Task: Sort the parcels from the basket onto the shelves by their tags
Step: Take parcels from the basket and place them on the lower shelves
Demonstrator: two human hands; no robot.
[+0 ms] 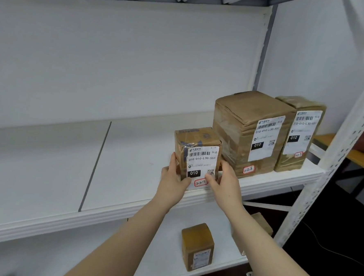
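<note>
Standing on white shelf (132,166) beside white wall (310,49): small parcel (197,147).

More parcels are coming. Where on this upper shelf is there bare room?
The upper shelf is bare from the picture's left edge up to the small parcel held by the left hand and right hand. Right of it is crowded: the big parcel and the end parcel fill the shelf up to the post.

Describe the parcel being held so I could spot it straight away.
Look at the white shelf carrying three brown parcels in a row. The small parcel is leftmost, held between the left hand and right hand. It is the shortest, and its red-bordered tag reads 3-2-7.
</note>
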